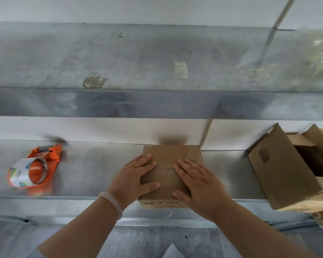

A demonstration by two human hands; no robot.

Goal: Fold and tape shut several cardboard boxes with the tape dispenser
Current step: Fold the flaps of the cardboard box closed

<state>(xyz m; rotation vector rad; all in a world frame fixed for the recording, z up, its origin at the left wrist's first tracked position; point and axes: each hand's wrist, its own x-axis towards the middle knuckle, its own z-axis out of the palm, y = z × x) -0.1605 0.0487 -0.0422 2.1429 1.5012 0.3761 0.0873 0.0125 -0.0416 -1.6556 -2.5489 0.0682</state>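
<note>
Flat hands (134,179) (201,187) press square cardboard box (171,157); steel bench (93,172).

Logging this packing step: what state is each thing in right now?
small box: flaps folded shut, both hands on top.
left hand: open, fingers flat, pressing the small box.
right hand: open, fingers flat, pressing the small box.
tape dispenser: lying unheld.
large box: open, flaps unfolded.

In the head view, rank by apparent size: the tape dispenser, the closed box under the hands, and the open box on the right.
1. Open box: clearly largest, though cropped at the frame edge.
2. Closed box and tape dispenser: nearly alike, the box perhaps slightly larger; too close to rank.
</note>
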